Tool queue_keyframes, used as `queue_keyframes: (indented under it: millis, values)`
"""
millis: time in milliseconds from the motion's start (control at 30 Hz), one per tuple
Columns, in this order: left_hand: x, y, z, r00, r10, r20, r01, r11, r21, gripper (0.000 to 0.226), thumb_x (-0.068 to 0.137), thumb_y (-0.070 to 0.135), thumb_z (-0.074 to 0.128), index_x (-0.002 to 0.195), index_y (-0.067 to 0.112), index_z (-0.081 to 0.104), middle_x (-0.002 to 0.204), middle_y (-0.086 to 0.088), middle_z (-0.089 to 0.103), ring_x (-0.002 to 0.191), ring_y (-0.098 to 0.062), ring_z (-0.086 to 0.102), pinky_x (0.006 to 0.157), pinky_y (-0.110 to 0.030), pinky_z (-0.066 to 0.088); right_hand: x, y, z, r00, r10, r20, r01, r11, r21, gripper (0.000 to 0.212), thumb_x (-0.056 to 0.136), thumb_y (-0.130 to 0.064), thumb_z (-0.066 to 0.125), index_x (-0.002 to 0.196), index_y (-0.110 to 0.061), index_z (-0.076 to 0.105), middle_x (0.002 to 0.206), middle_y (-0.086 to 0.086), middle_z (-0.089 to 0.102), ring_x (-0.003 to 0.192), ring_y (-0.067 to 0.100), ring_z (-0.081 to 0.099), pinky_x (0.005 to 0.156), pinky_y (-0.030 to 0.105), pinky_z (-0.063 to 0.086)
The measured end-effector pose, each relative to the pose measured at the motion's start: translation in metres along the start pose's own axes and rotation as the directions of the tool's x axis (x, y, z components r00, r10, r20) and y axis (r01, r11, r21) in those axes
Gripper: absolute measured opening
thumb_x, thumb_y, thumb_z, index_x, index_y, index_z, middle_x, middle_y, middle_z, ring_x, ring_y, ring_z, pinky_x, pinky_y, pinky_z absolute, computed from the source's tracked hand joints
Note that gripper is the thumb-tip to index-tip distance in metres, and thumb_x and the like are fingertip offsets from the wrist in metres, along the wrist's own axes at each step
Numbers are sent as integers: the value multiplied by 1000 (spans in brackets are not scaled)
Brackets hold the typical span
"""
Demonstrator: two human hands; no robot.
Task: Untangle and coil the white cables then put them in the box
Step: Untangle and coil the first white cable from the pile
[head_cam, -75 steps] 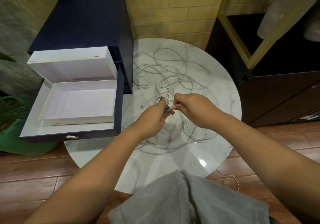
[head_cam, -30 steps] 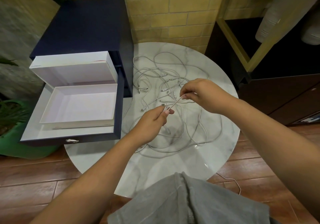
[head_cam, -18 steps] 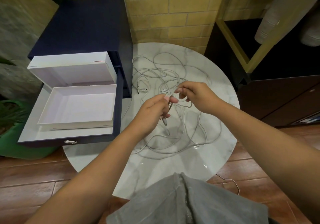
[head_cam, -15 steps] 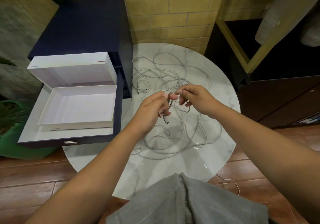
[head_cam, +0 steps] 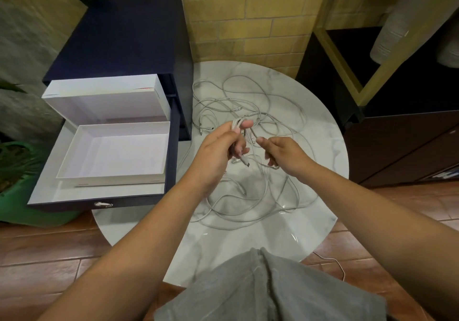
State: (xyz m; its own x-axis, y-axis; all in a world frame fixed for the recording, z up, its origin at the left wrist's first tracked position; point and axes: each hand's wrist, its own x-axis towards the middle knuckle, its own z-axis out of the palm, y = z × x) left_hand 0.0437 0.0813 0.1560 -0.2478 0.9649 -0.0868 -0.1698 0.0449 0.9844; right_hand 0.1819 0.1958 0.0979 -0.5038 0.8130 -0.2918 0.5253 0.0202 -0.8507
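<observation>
Nearest, a grey-clad knee (head_cam: 260,286) overlaps the near edge of the round marble table (head_cam: 248,243). The white cables (head_cam: 248,197) lie in a loose tangle from just inside that near edge across the middle to the far edge, and one more thin strand (head_cam: 332,261) lies on the floor off the table's near right edge.

Above the middle of the table, the left hand (head_cam: 218,146) grips a small bundle of cable loops between thumb and curled fingers, with connector ends hanging below it. Just beside it, the right hand (head_cam: 285,154) has its fingers curled round a strand that runs up to that bundle.

At the table's left edge, a navy drawer (head_cam: 44,191) stands pulled out. A white box (head_cam: 111,178) sits in it, showing only its own white floor. Its lid (head_cam: 104,102) stands tilted behind the box. The navy cabinet (head_cam: 124,35) rises behind the drawer against the brick wall.
</observation>
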Motion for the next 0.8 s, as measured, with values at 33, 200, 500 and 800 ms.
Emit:
queue_keyframes:
  millis: [33,200,500,800]
  values:
    - [1,0,0,1000,2,3,-2,1000,3,32,103,10,31,107,21,61,61,8,51,64,-6,49,88,-32,46,0,3,1,1000,11,-27,-11,1000,-21,50,90,-54,52,65,-11,54,57,-2,54,56,14,51,60,24,41]
    - [2,-4,2,999,15,31,-15,1000,-7,30,102,6,34,121,23,51,77,10,68,73,-6,54,85,-25,44,-4,17,8,996,-82,-22,82,997,10,36,99,-38,44,74,-16,59,62,-3,45,58,12,41,61,27,38]
    - [17,-18,-3,995,91,-49,-83,985,150,44,100,2,42,141,13,32,112,5,67,101,-8,65,97,-23,47,-27,4,33,923,-196,331,318,873,-370,28,102,-25,41,108,-7,62,96,-2,64,82,11,54,69,17,39]
    - [13,-52,-17,990,137,25,-122,768,629,22,99,3,42,118,12,47,96,8,64,84,13,59,71,-5,44,-33,-39,11,884,-190,428,429,694,-578,20,102,-26,41,101,-18,59,65,-18,42,62,11,46,61,28,35]
